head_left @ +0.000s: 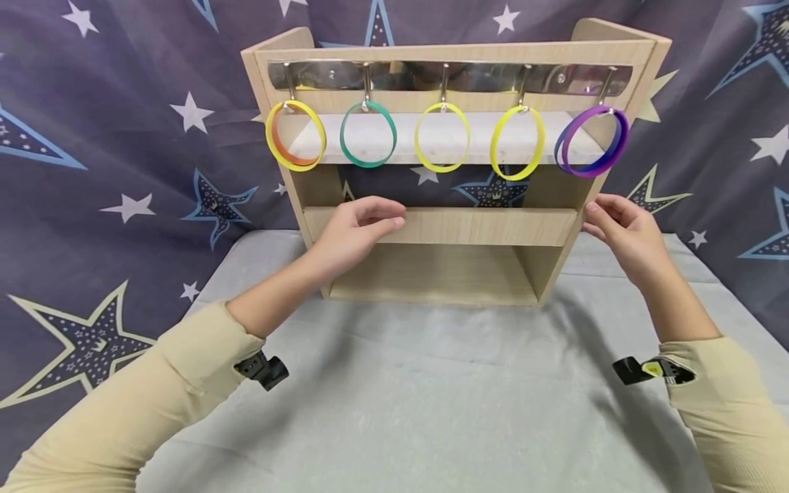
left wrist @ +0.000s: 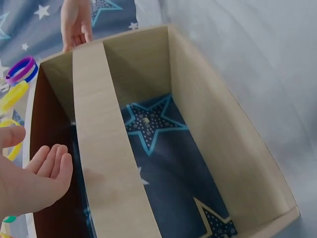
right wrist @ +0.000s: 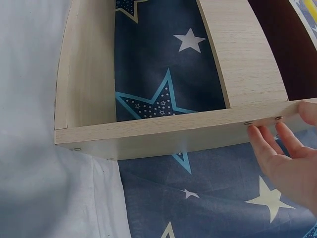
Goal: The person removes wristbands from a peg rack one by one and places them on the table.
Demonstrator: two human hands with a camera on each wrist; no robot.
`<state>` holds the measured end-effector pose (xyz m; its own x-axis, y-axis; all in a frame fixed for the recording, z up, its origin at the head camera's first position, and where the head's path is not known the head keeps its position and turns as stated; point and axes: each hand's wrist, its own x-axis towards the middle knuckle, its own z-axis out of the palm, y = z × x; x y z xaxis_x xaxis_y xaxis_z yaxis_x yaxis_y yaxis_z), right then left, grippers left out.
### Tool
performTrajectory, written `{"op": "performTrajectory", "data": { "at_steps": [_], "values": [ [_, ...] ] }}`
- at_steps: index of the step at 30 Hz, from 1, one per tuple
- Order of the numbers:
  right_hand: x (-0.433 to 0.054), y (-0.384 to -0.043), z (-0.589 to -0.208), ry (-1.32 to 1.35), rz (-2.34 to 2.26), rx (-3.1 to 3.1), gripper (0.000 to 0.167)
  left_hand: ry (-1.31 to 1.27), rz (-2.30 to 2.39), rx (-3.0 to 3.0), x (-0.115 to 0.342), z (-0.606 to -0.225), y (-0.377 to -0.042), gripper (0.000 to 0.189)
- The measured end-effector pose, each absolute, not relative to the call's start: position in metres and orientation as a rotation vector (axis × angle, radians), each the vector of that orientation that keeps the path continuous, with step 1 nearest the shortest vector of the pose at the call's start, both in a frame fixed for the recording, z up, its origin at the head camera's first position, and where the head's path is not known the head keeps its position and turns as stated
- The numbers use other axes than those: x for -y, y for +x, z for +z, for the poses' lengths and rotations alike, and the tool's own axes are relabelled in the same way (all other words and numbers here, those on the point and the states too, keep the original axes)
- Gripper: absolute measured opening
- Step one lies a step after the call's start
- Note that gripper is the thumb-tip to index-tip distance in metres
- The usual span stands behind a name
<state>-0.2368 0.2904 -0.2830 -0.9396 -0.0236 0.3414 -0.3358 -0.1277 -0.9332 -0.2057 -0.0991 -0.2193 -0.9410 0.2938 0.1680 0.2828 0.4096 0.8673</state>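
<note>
Leftmost on my feed, a yellow-orange band (head_left: 286,154) hangs up and left of the left hand (head_left: 364,229), with a green band (head_left: 368,164) above it. That hand hovers before the crossbar (head_left: 481,226) of the wooden rack (head_left: 440,298), which stands beyond both hands; its fingers curve loosely around nothing. 2 yellow bands (head_left: 442,168) hang above and between the hands, and a purple band (head_left: 594,168) just above the right hand (head_left: 629,236). All 5 have separate hooks (head_left: 445,82), presumably to keep them apart. The right fingers look relaxed, tips against the side panel (head_left: 570,239), perhaps to steady it. The left wrist view shows me that palm bare; only the right wrist view reveals 2 screw heads (right wrist: 248,123) beside the right fingertips.
</note>
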Motion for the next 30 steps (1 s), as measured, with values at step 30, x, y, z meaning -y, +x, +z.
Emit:
{"op": "performTrajectory", "data": {
  "at_steps": [30],
  "values": [
    [-0.289,-0.236,-0.281,0.459,2.345,1.820,0.014,0.607,1.654,-2.512,0.053,-0.217,-0.209,0.028]
  ]
}}
